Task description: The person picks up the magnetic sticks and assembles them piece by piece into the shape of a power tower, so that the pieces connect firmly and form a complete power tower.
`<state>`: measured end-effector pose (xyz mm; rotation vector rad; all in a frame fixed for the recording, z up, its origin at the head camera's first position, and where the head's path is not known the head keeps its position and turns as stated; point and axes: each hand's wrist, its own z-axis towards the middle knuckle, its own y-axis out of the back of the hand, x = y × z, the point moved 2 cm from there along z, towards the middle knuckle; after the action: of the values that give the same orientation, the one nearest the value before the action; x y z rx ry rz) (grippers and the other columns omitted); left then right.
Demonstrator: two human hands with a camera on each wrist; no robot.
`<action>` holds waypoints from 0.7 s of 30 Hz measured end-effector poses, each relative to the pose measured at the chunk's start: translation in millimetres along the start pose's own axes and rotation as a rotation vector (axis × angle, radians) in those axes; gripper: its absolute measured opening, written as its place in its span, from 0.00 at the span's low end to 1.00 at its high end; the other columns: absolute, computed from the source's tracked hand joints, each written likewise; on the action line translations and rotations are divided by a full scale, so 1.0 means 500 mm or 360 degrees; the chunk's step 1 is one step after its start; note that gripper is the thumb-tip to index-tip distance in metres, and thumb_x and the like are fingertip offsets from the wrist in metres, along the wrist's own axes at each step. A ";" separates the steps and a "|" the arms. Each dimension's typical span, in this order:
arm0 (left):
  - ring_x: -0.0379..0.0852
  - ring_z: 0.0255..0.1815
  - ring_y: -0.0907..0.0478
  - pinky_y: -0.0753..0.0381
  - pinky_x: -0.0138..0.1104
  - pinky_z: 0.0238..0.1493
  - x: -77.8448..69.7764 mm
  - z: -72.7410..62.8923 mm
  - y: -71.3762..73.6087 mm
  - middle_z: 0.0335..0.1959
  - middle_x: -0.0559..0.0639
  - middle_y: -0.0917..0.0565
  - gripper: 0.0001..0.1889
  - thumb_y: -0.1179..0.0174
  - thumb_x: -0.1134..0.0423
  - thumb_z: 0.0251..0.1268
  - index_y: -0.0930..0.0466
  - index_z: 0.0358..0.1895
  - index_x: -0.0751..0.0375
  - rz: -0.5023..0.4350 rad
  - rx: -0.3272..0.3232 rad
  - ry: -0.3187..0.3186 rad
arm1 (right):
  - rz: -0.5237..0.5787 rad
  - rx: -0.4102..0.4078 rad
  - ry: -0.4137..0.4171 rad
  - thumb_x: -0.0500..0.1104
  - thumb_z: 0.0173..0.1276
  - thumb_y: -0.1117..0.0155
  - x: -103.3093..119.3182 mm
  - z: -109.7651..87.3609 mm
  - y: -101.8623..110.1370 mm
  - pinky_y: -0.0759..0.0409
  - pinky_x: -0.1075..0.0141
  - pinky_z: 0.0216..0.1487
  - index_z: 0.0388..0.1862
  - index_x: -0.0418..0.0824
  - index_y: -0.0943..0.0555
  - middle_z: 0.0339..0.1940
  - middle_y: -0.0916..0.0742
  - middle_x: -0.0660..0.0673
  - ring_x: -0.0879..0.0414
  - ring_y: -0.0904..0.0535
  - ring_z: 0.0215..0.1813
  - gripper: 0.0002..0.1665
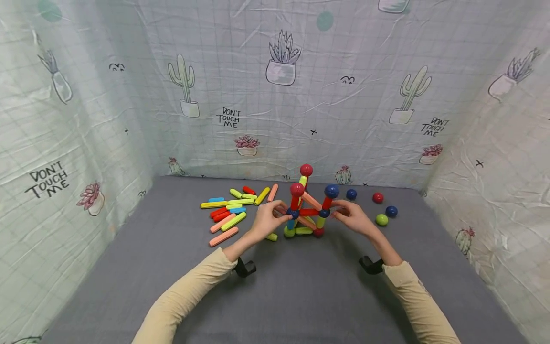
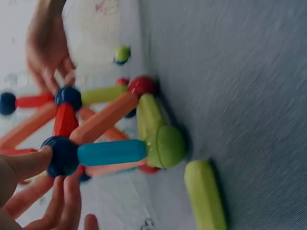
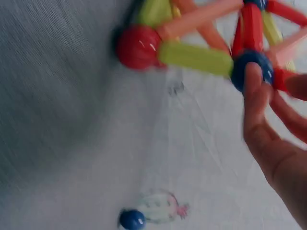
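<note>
A frame of coloured sticks and balls stands on the grey table between both hands, its front joined by a level red stick (image 1: 309, 212). My left hand (image 1: 267, 222) grips the front-left blue ball (image 2: 63, 155) with thumb and fingers. A light-blue stick (image 2: 112, 153) runs from that ball down to a green ball (image 2: 168, 146). On the other side, my right hand (image 1: 354, 219) holds the front-right blue ball (image 3: 239, 73), fingertips against it. Below this ball a yellow-green stick (image 3: 196, 57) leads to a red ball (image 3: 138, 48). Red and blue balls top the uprights.
Loose sticks (image 1: 223, 237) in several colours lie on the left of the table. One yellow-green stick (image 2: 205, 194) rests close to the frame's base. Loose balls, among them a green one (image 1: 381, 220) and a red one (image 1: 377, 197), sit at the right. A patterned curtain (image 1: 301, 110) hangs behind.
</note>
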<state>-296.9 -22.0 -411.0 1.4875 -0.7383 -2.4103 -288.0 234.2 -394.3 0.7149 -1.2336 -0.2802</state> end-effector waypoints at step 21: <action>0.56 0.39 0.20 0.23 0.46 0.35 0.104 0.153 0.006 0.46 0.64 0.20 0.16 0.47 0.66 0.61 0.26 0.53 0.62 -0.0219 0.0385 0.0360 | 0.0314 0.0216 0.0117 0.34 0.66 0.50 0.109 -0.024 -0.131 0.22 0.71 0.38 0.58 0.32 0.31 0.53 0.23 0.30 0.38 0.23 0.49 0.21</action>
<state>-389.0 -23.6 -422.0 1.9253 -0.9282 -2.2562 -247.4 158.3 -396.2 0.7074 -1.2507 -0.0077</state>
